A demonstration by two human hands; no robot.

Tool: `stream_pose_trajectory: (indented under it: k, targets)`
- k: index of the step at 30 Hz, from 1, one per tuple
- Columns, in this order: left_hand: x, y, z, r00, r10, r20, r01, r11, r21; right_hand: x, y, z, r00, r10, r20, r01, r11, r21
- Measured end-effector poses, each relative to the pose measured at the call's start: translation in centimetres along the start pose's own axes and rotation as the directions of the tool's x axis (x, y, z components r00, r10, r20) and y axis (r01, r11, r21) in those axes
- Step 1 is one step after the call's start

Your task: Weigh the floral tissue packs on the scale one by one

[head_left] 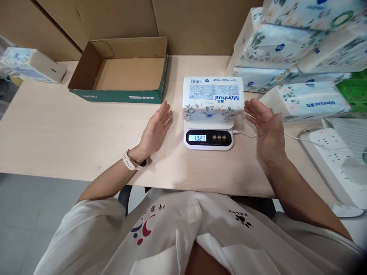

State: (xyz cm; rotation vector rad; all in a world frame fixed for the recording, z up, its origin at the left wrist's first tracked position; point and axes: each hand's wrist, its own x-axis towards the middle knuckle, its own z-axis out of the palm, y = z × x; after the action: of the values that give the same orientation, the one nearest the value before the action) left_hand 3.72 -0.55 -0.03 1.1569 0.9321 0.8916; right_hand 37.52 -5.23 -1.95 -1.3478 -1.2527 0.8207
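A pack of tissues marked "Manhua" rests on a white digital scale, whose lit display reads 102.7. To the left of the pack is my left hand, fingers stretched out, a gap between it and the pack. My right hand is at the pack's right end, open, palm turned inward; its fingertips come very close to the wrapper, and I cannot tell whether they touch. Neither hand holds anything. A white cable runs from the scale's right side and passes behind my right hand.
An open cardboard box with green outer sides stands at the back left. Another tissue pack is at the far left. Stacked tissue packs rise at the back right, with one pack lying in front. A power strip sits at the right.
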Motion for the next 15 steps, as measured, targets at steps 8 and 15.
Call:
stream_pose_trajectory:
  k: [8,15]
  targets:
    - [0.28,-0.36,-0.38,1.000,0.002,0.013,-0.002,1.000,0.007,-0.10,-0.03,0.29,1.000,-0.009,0.002,0.009,1.000,-0.002]
    - [0.35,-0.59,0.04,0.999,0.022,0.035,-0.024,0.998,0.053,-0.62,0.46,0.13,0.995,-0.051,0.090,0.054,0.998,-0.032]
